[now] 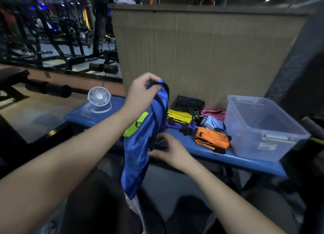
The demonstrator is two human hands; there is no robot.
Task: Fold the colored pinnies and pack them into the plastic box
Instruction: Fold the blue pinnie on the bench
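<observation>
1. The shiny royal-blue pinny with black binding (140,142) hangs in the air in front of the long blue padded bench (219,156), its lower end dangling below the bench's near edge; it looks light, limp and slick, so I'd expect it to slide and collapse unless held at the trim
2. The black strap edges seem the surest places to hold, since the smooth cloth offers little purchase
3. The left hand (140,91) is raised above the bench, wrist bent, fingers curled and pinching the black loop at the pinny's top
4. The right hand (166,149) sits lower, at the bench's near edge, fingers bent around the black straps midway down the cloth
5. On the bench lie folded bundles, among them an orange folded pinny (212,140), and at its right end the clear plastic box (249,137); a lime-green pinny (135,125) lies flat behind the blue one
</observation>
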